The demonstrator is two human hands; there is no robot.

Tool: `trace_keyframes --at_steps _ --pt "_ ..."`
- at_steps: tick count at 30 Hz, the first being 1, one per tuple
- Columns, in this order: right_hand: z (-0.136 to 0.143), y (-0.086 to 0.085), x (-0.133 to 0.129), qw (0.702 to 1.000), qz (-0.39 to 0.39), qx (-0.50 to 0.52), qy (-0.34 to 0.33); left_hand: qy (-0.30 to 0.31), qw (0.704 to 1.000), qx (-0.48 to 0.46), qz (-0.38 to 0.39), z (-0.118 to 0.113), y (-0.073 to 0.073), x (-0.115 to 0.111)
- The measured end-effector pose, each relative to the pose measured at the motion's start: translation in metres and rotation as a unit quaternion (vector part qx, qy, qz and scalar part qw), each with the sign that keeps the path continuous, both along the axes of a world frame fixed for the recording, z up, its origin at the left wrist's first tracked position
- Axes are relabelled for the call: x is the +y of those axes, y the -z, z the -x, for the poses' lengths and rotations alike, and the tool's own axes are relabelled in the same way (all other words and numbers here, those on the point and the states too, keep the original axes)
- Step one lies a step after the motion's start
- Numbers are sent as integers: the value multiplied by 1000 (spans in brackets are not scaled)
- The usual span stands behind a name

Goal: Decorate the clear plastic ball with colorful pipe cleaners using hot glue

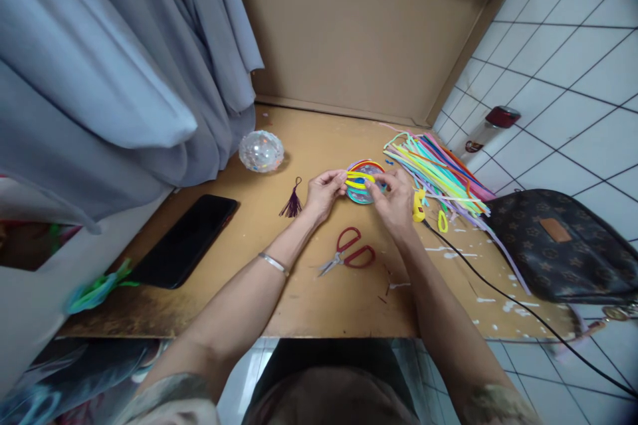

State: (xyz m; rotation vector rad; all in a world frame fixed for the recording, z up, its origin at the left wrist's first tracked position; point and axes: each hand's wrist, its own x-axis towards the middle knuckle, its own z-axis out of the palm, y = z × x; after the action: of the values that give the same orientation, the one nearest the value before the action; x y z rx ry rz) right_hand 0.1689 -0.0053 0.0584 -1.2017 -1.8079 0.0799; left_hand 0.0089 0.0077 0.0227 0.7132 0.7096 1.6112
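My left hand (325, 192) pinches the left end of bent yellow pipe cleaner loops (356, 175). The fingers of my right hand (395, 199) are closed on their right side. Just behind and below the loops is a round, clear piece (359, 195) edged with red, yellow, purple and teal pipe cleaners; how it is supported is hidden by my hands. Red-handled scissors (343, 254) lie open on the table between my forearms. A dark purple tassel (292, 202) rests left of my left hand. Beside my right wrist is a yellow corded tool (418, 207), partly covered.
Loose coloured pipe cleaners (438, 166) are heaped at right, near a brown patterned bag (558, 246) and a bottle (491, 127). A small yellow loop (442, 221) lies by the black cord (478, 272). At left are a clear ball (261, 151), a black phone (182, 242) and grey cloth (149, 66).
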Motion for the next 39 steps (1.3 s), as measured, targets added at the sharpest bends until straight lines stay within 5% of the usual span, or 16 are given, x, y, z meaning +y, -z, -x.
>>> trace_keyframes --at_steps 10,17,20,24,28,31,34,39 --pt "8 -11 -6 979 39 196 -32 37 999 -33 1 1 -12 -8" --pt "13 -21 -12 885 199 391 -156 -27 999 29 -22 12 -18 -7" --pt "18 -24 -17 851 260 409 -203 18 993 89 -72 12 -26 -12" --pt "29 -22 -22 841 286 396 -232 83 983 125 -103 2 -34 -22" --pt "31 -11 -31 892 253 282 -246 42 991 70 -106 2 -38 -26" --pt "18 4 -48 950 172 24 -260 29 995 30 -88 14 -39 -28" --pt "0 20 -66 930 99 -230 -268 33 997 60 -42 26 -34 -31" --pt "-12 25 -80 883 62 -350 -306 32 989 141 -13 26 -13 -36"
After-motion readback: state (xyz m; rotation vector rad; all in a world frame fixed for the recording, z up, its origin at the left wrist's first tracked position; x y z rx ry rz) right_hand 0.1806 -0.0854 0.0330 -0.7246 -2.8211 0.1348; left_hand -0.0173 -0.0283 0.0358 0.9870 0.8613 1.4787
